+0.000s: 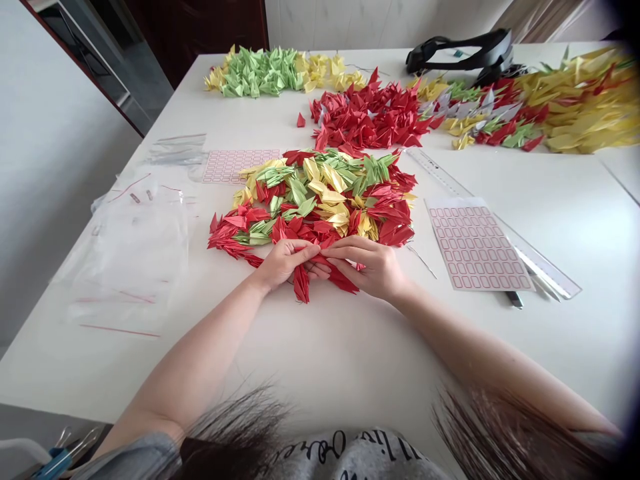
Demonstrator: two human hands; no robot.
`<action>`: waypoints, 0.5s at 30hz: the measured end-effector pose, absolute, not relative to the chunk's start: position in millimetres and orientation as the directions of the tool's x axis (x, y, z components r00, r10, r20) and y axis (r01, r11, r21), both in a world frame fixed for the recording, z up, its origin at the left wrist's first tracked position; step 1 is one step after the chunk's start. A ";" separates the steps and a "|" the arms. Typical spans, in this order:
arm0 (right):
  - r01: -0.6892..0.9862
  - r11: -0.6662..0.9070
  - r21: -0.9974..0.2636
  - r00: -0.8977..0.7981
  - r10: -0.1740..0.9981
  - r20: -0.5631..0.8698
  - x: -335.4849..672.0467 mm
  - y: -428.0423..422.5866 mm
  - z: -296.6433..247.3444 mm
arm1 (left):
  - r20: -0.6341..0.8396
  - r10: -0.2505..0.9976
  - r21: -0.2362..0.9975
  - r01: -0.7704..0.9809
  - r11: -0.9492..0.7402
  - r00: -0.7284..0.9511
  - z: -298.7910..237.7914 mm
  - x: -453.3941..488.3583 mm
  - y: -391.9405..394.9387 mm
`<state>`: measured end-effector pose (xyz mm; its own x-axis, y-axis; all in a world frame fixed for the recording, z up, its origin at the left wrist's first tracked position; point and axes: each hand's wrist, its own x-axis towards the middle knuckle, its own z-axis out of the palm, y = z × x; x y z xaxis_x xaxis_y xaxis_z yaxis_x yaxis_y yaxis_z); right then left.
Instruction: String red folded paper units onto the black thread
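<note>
At the near edge of a mixed pile of folded paper cranes [330,193], both my hands meet. My left hand [290,262] is closed, thumb and fingers pinching red folded paper cranes [301,285] that hang below it. Close beside it, my right hand [373,265] has its fingertips pressed on the same red cranes, some of which show under its palm. The fingertips almost touch, and what lies exactly between them is partly hidden. The pile holds red, yellow and green cranes, seemingly strung together. A thin needle-like piece [423,262] lies right of my right hand.
Clear zip bags [133,260] lie at left, with a red-bordered label sheet [240,165] behind. Another label sheet [480,247] rests over a clear ruler [545,267] at right. Behind are red cranes [370,113], green cranes [263,72], yellow strips [590,107] and a black headset [460,57].
</note>
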<state>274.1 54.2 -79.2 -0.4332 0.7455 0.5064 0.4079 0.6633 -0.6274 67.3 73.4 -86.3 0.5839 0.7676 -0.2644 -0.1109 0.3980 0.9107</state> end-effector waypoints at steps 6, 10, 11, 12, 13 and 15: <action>0.371 0.491 -0.788 -0.308 0.866 0.394 272.2 57.1 -77.5 | -0.301 0.792 0.903 -0.107 0.415 0.532 -85.9 69.6 72.9; 0.379 0.404 -0.832 -0.234 0.912 0.336 270.8 57.3 -77.3 | -0.274 0.796 0.918 -0.101 0.384 0.539 -84.7 70.3 71.8; 0.381 0.399 -0.834 -0.211 0.916 0.341 270.5 57.1 -77.1 | -0.259 0.799 0.923 -0.106 0.371 0.542 -84.7 71.0 71.6; 0.379 0.396 -0.836 -0.193 0.918 0.347 270.2 56.7 -76.5 | -0.243 0.807 0.927 -0.116 0.356 0.538 -84.8 71.8 71.5; 0.371 0.390 -0.843 -0.181 0.921 0.346 270.0 56.2 -75.4 | -0.228 0.821 0.931 -0.130 0.342 0.524 -85.1 72.8 71.5; 0.326 0.334 -0.884 -0.172 0.941 0.292 269.8 55.0 -72.0 | -0.217 0.850 0.935 -0.149 0.323 0.481 -85.7 74.7 71.9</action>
<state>269.8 55.0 -72.0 -0.1720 0.9407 0.2924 0.3255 0.3344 -0.8844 74.7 71.9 -85.7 0.4809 0.8495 -0.2167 -0.1491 0.3228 0.9347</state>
